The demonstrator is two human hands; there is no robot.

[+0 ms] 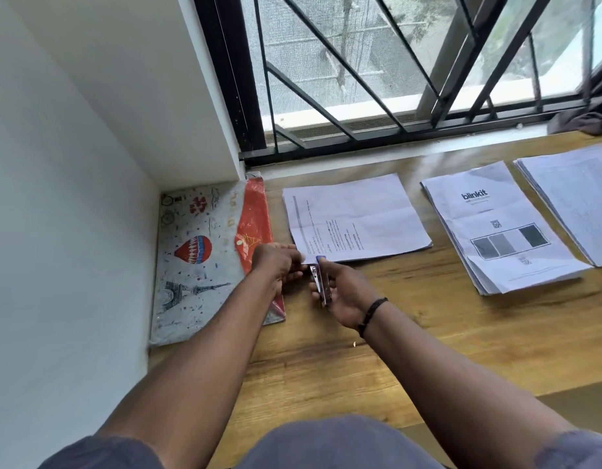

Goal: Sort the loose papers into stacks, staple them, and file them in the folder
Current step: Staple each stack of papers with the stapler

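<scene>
Three stacks of printed paper lie on the wooden table (pixel 411 326): a left stack (pixel 357 214), a middle stack (pixel 502 228) with a logo and grey photos on top, and a right stack (pixel 573 198). My right hand (pixel 347 292) grips a small blue and silver stapler (pixel 320 282) at the near left corner of the left stack. My left hand (pixel 279 262) pinches that same corner of the paper. A grey patterned folder (pixel 198 262) with a red flap lies flat at the left, against the wall.
A white wall (pixel 73 198) closes off the left side. A window with black bars (pixel 394 79) runs along the table's far edge. Dark cloth (pixel 584 120) lies on the sill at the far right. A tiny bright scrap (pixel 354 344) lies near my right wrist.
</scene>
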